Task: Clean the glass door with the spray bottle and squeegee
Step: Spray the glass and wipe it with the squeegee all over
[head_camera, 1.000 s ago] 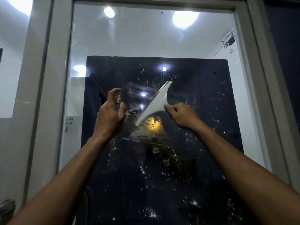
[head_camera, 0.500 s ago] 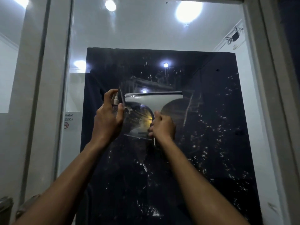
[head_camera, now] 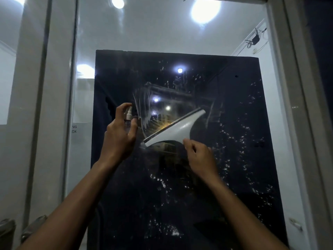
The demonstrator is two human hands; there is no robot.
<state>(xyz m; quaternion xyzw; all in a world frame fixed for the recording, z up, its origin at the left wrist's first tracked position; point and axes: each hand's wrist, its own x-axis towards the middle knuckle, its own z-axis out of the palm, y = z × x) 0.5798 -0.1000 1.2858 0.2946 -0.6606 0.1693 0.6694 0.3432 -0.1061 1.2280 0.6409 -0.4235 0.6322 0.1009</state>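
Note:
The glass door (head_camera: pixel 180 33) fills the view, its dark lower pane speckled with spray droplets and a smeared wet patch in the middle. My left hand (head_camera: pixel 119 137) holds a small clear spray bottle (head_camera: pixel 128 114) upright, index finger over its white nozzle. My right hand (head_camera: pixel 200 156) grips the handle of a white squeegee (head_camera: pixel 177 129). Its black rubber blade lies against the glass, tilted with the right end higher, at the lower edge of the wet patch.
A pale door frame (head_camera: pixel 295 105) runs down the right side and another frame post (head_camera: pixel 41 105) down the left. A paper notice (head_camera: pixel 74 129) hangs left of the dark pane. A metal door handle (head_camera: pixel 30 230) shows at the bottom left.
The squeegee went from steeply tilted to level, then dropped lower and tilted with its right end up. My right hand moved right and down. The left hand with the bottle barely moved.

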